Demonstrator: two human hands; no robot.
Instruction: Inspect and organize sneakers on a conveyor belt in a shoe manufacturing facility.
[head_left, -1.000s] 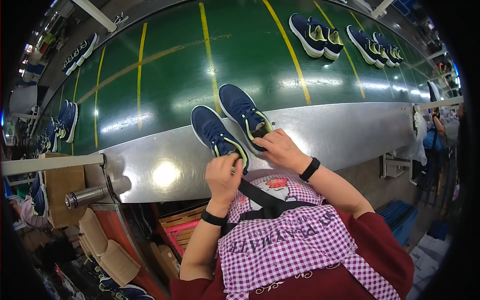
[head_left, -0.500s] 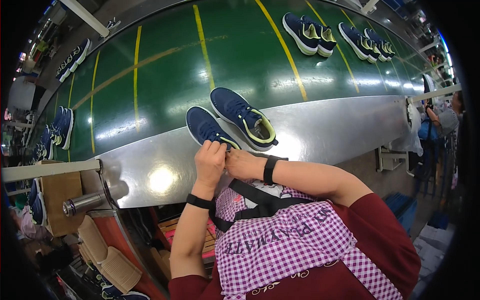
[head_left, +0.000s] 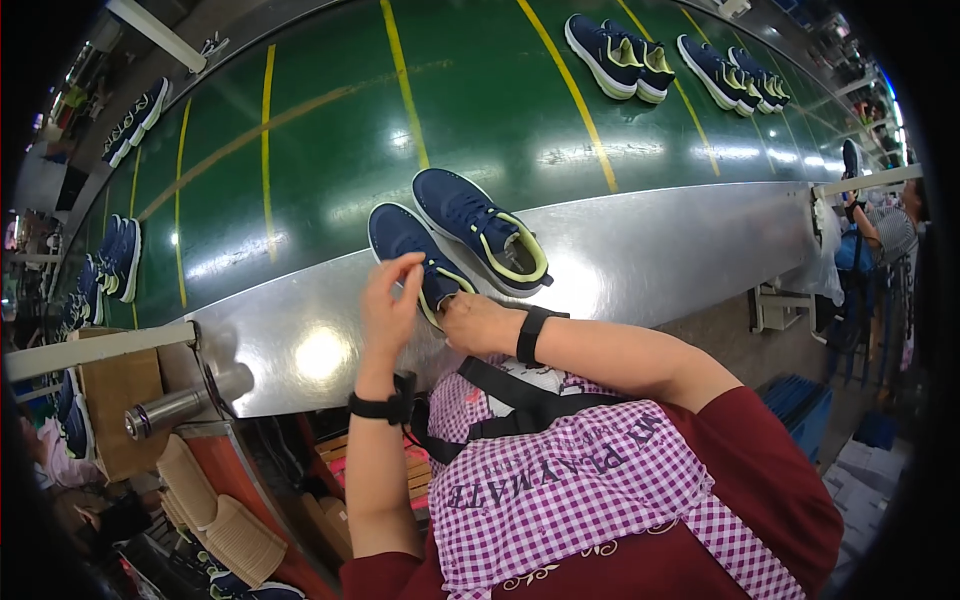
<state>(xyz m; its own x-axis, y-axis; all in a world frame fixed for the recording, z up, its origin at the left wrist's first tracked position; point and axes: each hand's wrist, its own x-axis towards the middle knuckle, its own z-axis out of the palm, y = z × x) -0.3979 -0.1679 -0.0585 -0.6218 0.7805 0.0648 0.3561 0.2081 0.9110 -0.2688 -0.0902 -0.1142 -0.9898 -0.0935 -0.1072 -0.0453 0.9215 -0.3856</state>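
— Green belt [head_left: 330,150] with yellow lines [head_left: 400,70], running past a strip of bare metal surface [head_left: 660,250]. What sits on it at your station?

— Item one: a dark blue shoe [head_left: 405,245] with a yellow-green collar, lying half on the green, half on the metal, its toe pointing away from me. Item two: its partner, a second blue shoe [head_left: 480,225], just beside the first on its right, touching or nearly so, opening turned toward me.

— And your hands, relative to that first shoe?

— My left hand [head_left: 388,305] is raised over its near edge, fingers pinched together at the tips; whatever thin bit they have hold of, I cannot tell. My right hand [head_left: 480,325] is curled against the heel end, fingers bent and pressed to the collar; whether it truly grips the shoe I cannot tell either. Each wrist carries a black band.

— Further entries?

— Beyond the first shoe, far up the belt to the right: two more pairs of blue shoes [head_left: 620,45]. Far to its left: another pair [head_left: 120,260] at the belt's edge. Below and left of it, under the metal surface: a steel cylinder [head_left: 180,405] and stacked tan insoles [head_left: 225,520]. Well to its right: another person [head_left: 885,225] at the end of the surface.
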